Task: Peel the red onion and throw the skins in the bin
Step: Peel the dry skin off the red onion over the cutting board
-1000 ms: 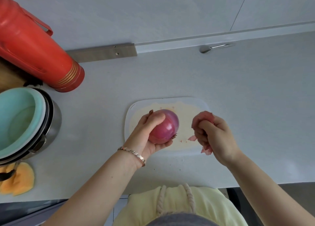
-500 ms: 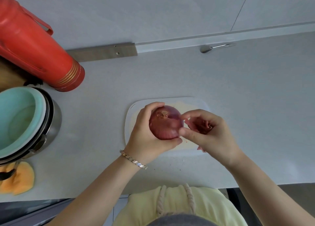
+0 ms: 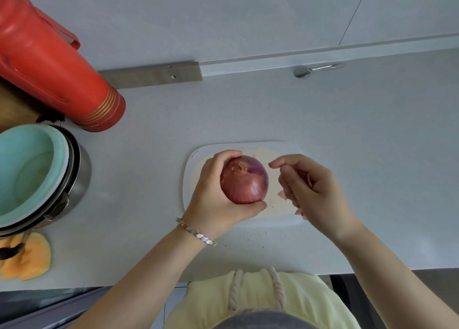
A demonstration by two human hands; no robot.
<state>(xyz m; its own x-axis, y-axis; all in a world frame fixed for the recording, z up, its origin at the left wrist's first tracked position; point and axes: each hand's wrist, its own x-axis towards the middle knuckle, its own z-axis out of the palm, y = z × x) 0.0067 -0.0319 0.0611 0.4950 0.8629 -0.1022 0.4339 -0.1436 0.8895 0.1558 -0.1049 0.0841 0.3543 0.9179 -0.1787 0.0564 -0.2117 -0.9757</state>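
The fingers (image 3: 229,156) of the left hand (image 3: 213,197) are curled round the red onion (image 3: 246,182), with a finger on the far side and the thumb on the near side. This holds the onion just above the white cutting board (image 3: 273,220), its dry brown end turned up toward the person. The right hand (image 3: 318,194) sits just beside the onion and does not touch it. Its lower fingers are folded over loose skins (image 3: 283,195), and pink scraps poke out below the palm. The thumb and forefinger tips are drawn together near the onion's right flank; whether they pinch a shred cannot be told.

Handling, as a judgement:
- **Onion:** It looks firm and fairly weighty for one hand. Its surface is glossy, so it is likely slippery. Grip it across the widest part, as the left hand does.
- **Remaining skin:** It is probably thin and brittle and will tear off in small flakes. The best place to lift it is likely the ragged edge round the brown end, where papery layers stand proud.

Progress: dull skin shows near that end, so peeling appears unfinished. No bin is in view. A red flask (image 3: 49,75) and a teal bowl (image 3: 24,169) stand well apart to the left on the counter (image 3: 347,130).
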